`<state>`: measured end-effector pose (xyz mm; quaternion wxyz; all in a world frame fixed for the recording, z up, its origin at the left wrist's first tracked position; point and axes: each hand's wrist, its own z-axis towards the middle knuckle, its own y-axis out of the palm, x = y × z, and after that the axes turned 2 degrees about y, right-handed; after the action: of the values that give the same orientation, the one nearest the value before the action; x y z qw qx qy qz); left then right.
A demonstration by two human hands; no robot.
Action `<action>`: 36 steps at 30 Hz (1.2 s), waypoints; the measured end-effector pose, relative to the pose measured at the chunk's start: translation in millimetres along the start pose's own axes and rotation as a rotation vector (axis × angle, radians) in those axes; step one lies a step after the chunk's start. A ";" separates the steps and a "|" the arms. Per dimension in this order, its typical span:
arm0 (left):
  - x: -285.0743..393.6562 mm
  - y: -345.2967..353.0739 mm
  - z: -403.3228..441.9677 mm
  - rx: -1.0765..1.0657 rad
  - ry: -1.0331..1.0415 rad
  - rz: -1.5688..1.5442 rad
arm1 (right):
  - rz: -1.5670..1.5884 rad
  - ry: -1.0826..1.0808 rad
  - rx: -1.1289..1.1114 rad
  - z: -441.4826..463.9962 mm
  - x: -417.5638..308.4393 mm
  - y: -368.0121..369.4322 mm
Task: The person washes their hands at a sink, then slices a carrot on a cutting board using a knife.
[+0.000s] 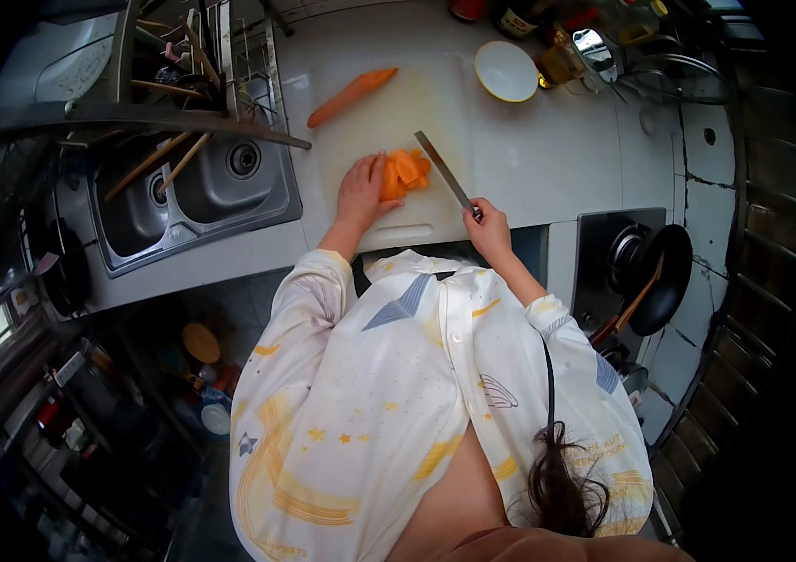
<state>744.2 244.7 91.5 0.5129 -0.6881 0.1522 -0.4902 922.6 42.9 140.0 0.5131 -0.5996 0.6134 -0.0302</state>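
A pile of cut carrot pieces [405,175] lies on the pale cutting board [407,108]. My left hand [360,194] cups the pile's left side, its fingers at the far edge and its thumb at the near edge. In my right hand [489,230] is a kitchen knife [446,172], gripped by its handle. The blade slants up and left, its tip just right of the pieces and apart from them. A peeled carrot [352,97], with one end tapered, lies farther back on the board.
Left of the board is a double steel sink [220,192] with a dish rack and chopsticks over it. A white plate [506,71] stands at the back right, near several bottles. On the right, a black wok [662,281] sits by the stove [615,248].
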 end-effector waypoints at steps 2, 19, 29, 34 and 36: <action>9.8 -6.5 1.7 0.035 -0.002 0.002 | 0.008 -0.002 -0.002 -0.2 -0.7 3.2; -7.3 -12.1 -0.5 0.109 0.051 -0.104 | -0.033 0.036 -0.001 -0.2 -9.3 4.7; -19.6 -7.1 1.3 0.250 0.122 -0.032 | -0.039 0.019 0.004 1.1 -7.0 6.3; -14.0 -14.3 9.3 0.327 0.006 -0.153 | -0.028 0.009 0.009 0.4 -7.1 6.7; -18.2 -12.2 7.6 0.518 -0.114 -0.297 | -0.023 0.007 0.008 0.0 -6.7 7.0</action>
<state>738.4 267.1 92.5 0.6017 -0.5756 -0.1090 -0.5429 916.1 50.0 139.4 0.5130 -0.6045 0.6081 -0.0409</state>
